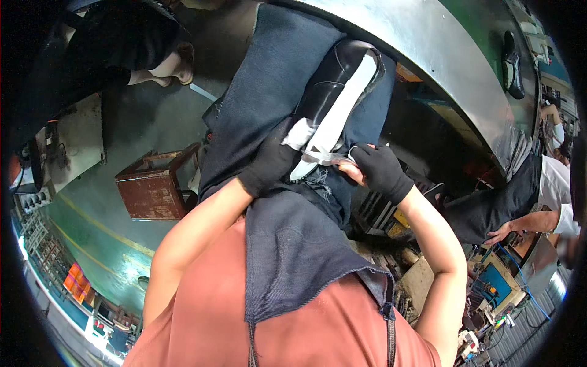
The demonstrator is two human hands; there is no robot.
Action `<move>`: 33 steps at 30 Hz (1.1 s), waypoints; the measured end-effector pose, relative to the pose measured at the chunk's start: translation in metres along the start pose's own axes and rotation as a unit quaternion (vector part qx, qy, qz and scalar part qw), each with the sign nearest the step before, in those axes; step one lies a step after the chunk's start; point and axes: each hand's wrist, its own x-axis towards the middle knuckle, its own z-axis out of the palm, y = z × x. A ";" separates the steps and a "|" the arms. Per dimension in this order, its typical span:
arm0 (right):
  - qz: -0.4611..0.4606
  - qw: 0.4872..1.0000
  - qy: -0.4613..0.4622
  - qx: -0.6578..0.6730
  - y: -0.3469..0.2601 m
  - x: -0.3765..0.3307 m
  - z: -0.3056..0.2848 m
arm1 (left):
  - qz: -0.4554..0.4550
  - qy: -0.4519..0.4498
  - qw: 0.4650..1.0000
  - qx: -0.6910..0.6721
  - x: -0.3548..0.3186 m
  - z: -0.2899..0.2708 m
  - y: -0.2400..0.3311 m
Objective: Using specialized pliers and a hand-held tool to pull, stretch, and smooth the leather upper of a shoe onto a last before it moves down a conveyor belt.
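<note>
A black leather boot (322,92) with a long white strip (344,113) along it lies across the dark denim cloth on my lap. My left hand (275,156), in a black fingerless glove, is closed on the boot's near end. White wrapping or cloth (299,134) shows at those fingertips. My right hand (380,168), gloved likewise, grips metal scissors (327,156), with a loop at the fingers and the blades against the white strip. Frayed dark threads (318,181) hang just below the blades. Fingertips of the left hand are partly hidden by the white material.
A metal-topped bench (428,52) curves past the far right, with a black shoe (512,66) beyond it. A brown wooden stool (156,186) stands at left. One person's feet (174,67) are at far left; another person's hand (500,233) is at right.
</note>
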 end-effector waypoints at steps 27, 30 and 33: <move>-0.033 0.988 0.019 0.152 -0.116 0.023 -0.077 | 0.156 0.090 0.903 0.391 -0.007 0.002 -0.013; -0.033 0.990 0.015 0.134 -0.081 0.025 -0.044 | 0.195 0.012 0.844 0.499 -0.009 -0.003 -0.012; 0.110 0.992 -0.066 0.016 -0.057 0.006 -0.025 | 0.238 -0.008 0.817 0.525 -0.023 0.006 -0.005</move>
